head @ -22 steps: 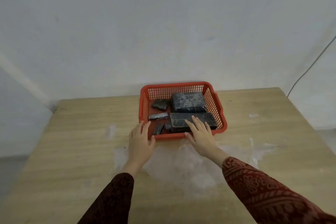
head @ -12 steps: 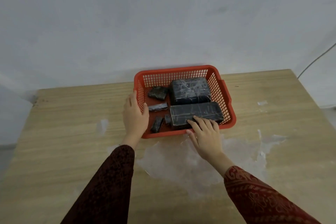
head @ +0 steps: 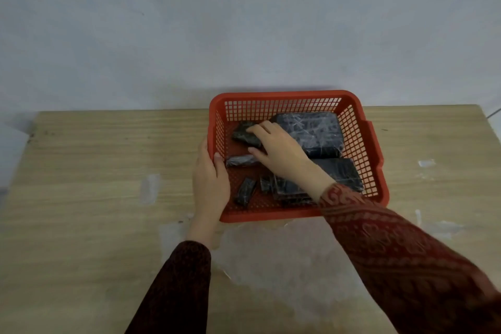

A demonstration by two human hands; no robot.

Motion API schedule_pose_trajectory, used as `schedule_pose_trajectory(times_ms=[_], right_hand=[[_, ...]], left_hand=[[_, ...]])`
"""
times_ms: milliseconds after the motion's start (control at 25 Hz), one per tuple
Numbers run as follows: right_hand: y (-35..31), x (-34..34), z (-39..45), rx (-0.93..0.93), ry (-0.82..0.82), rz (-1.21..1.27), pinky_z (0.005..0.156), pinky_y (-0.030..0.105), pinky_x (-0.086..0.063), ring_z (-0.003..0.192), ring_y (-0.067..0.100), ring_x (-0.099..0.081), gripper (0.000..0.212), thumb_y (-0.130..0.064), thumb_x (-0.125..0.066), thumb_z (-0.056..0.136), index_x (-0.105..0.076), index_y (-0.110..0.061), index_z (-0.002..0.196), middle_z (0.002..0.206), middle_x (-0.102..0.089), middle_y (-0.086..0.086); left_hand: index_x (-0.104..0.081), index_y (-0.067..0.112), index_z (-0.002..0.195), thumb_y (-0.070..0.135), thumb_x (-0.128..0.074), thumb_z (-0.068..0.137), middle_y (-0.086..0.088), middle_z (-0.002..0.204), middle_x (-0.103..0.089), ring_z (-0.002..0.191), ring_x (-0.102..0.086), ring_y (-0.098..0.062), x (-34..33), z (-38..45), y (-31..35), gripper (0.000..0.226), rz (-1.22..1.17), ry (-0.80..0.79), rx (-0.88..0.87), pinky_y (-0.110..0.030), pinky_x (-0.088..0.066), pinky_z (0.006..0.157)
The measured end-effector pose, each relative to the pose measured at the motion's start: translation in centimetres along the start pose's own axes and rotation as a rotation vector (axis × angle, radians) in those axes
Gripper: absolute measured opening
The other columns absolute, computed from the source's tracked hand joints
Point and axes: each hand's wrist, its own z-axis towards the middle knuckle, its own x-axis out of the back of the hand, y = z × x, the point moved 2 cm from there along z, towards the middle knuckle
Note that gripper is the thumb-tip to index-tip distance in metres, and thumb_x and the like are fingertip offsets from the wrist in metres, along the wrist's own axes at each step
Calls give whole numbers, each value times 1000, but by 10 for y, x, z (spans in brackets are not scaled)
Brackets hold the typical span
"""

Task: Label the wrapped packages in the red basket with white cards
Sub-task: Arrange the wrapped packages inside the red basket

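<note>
A red basket [head: 282, 102] stands on the wooden table against the wall. Inside lie dark packages in clear wrap: a big block [head: 314, 130] at the back right, a flat one [head: 344, 173] at the front right, and small pieces [head: 245, 192] along the left. My left hand [head: 210, 179] grips the basket's left rim. My right hand [head: 279, 149] reaches into the basket, fingers closing around a small lumpy package [head: 242, 134] at the back left. No white cards are visible.
Patches of clear film or tape residue [head: 271, 260] cover the table in front of the basket, with smaller scraps [head: 149, 188] to the left and right. A grey wall rises right behind the table. A cable [head: 493, 112] shows at the right edge.
My right hand left the flat front package and moved into the basket to the small lumpy package at the back left. My left hand stays on the left rim. The view has drawn closer.
</note>
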Motion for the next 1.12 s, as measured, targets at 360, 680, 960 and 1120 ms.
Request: schedule_pose_trajectory(times_ms=[360,680,960,1120], right_hand=[[18,-13,75,3,-162,-43,63,35,-48,87,34,-62,43,-19,-65,83,-41,-6,117,98,-62,16],[26,-9,87,-59,-224,176,86,35,-43,110,30,-53,37,-25,-58,92,-52,-6,123,120,-58,15],[22,-16,73,10,-165,52,95,37,-42,118,30,-50,55,-26,-71,81,-50,-9,129,129,-57,12],[19,-6,74,-187,-83,334,56,25,-42,76,22,-57,36,-17,-71,80,-48,-8,106,85,-56,-1]], left_hand=[[-35,13,142,19,-35,101,-4,132,-55,117,-54,-16,-1,4,-3,42,-30,-8,10,-38,-47,99],[-31,13,145,19,-35,101,-5,137,-52,120,-53,-16,1,3,1,44,-29,-16,-6,-39,-46,100],[-32,15,144,20,-35,101,-2,135,-53,117,-53,-13,1,2,1,43,-36,-12,16,-31,-45,99],[-32,14,145,21,-35,101,-4,136,-52,120,-52,-15,1,2,0,44,-48,-23,33,-36,-45,102]])
